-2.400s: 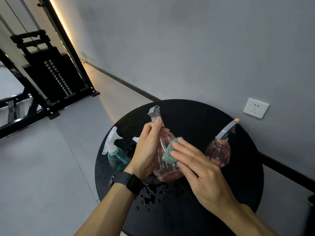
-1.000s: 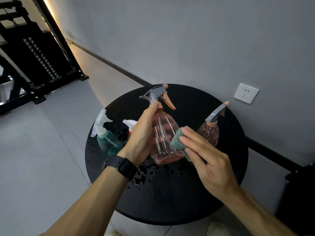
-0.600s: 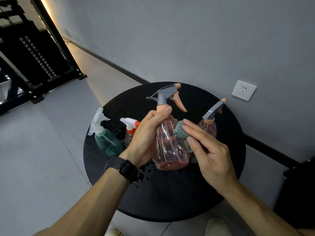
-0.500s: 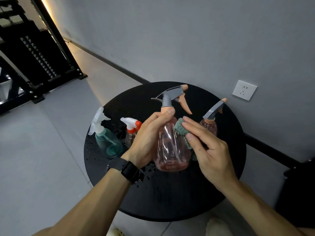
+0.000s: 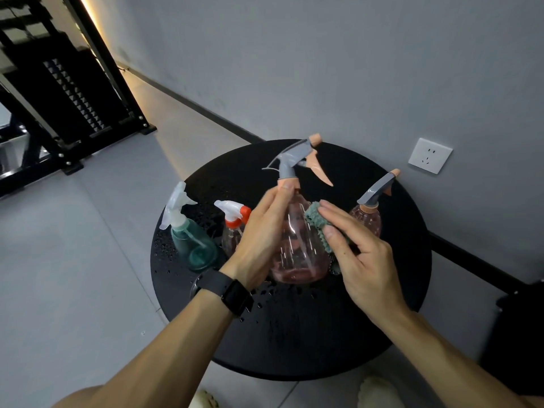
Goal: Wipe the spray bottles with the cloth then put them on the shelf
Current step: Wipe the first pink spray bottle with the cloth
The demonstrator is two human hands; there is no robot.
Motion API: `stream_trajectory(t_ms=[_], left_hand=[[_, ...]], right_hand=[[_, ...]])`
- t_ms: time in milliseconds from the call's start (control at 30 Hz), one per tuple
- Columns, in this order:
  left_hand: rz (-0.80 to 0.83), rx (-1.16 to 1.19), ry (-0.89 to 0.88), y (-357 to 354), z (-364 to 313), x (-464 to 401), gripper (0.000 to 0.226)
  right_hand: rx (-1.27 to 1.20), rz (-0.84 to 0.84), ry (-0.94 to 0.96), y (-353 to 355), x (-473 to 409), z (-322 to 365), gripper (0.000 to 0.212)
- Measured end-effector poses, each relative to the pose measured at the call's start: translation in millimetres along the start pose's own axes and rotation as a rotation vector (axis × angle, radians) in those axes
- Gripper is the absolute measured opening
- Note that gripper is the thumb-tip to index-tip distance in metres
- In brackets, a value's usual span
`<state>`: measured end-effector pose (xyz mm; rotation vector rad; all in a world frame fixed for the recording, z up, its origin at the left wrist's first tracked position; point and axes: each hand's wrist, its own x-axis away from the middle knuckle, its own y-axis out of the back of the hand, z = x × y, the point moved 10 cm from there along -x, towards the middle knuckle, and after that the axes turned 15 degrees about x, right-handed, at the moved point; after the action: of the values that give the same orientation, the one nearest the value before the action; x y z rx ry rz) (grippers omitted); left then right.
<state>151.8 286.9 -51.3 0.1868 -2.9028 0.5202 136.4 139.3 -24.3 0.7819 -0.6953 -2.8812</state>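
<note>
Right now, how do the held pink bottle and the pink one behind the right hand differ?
The held pink bottle is gripped by the left hand and wiped with the cloth; the rear pink bottle stands untouched on the table. The held one looks larger. Both have grey-and-orange trigger heads.

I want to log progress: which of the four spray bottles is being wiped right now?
The large pink bottle with the grey-and-peach trigger: the left hand grips it and the right hand presses the green cloth against it. The other three stand untouched on the table.

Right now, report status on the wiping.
Left hand grips pink bottle. Right hand presses cloth on it. Three bottles wait on table.
</note>
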Motion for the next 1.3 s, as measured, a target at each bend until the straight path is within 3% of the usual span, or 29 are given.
stream_trajectory(t_ms=[133, 333, 433, 633, 767, 1000, 1300], left_hand=[[-0.071, 0.127, -0.011, 10, -9, -4, 0.055], [-0.01, 0.112, 0.032, 3, -4, -7, 0.078], [0.011, 0.131, 0.029, -1, -2, -5, 0.062], [0.002, 0.116, 0.052, -5, 2, 4, 0.056], [-0.013, 0.084, 0.032, -7, 6, 9, 0.035], [0.051, -0.121, 0.011, -14, 11, 10, 0.031], [0.072, -0.171, 0.071, -13, 18, 11, 0.045]], right_hand=[[-0.012, -0.016, 0.029, 1, 12, 2, 0.037], [-0.037, -0.053, 0.019, 7, 14, 0, 0.037], [-0.038, -0.061, 0.007, 10, 12, 0, 0.035], [-0.029, -0.04, -0.023, 9, 6, 0, 0.035], [-0.038, -0.036, -0.049, 8, 2, -3, 0.036], [-0.043, -0.037, -0.091, 5, -6, -8, 0.034], [-0.082, -0.01, -0.154, -2, -3, -15, 0.035]])
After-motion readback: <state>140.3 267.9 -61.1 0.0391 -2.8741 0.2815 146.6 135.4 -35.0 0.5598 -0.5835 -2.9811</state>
